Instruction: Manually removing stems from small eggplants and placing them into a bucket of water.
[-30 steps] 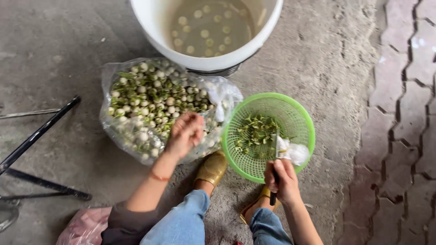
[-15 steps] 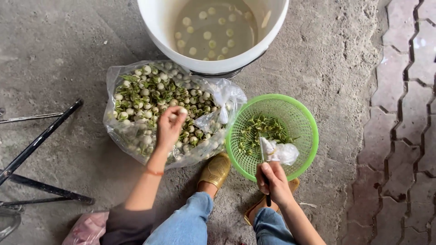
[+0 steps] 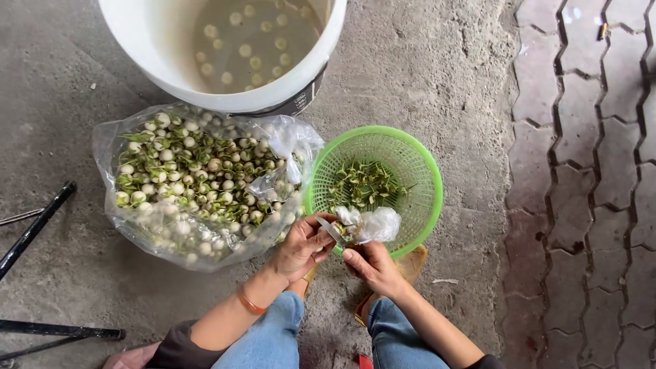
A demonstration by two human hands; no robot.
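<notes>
since the earlier frame the left hand [image 3: 301, 244] has come off the heap in the plastic bag [image 3: 130, 225] and drawn back toward the body, meeting the right hand [image 3: 372, 266] at the near rim of the green basket [image 3: 427, 184], at about 6 o'clock of that basket.

the left hand is curled shut on something small, most likely one of the small round eggplants [image 3: 188, 167], though the fruit itself is hidden by the fingers. the right hand is closed around a small knife [image 3: 330, 231], its blade pointing toward 10 o'clock and touching what the left hand holds. a bit of crumpled clear plastic [image 3: 374, 224] lies just past the knuckles, over the basket's rim.

the bag of eggplants sits at 9 o'clock of the basket, on the concrete floor [image 3: 437, 82]. the white bucket [image 3: 205, 92] of water, with pale fruits floating in it, stands at 12 o'clock of the bag. green stem caps [image 3: 362, 183] lie heaped in the basket.

judging by this, the step in hand is trimming the cap off one fruit over the basket. the cut calls for a short, controlled stroke away from the left thumb, with the fruit kept pinched firmly so it does not roll.
</notes>
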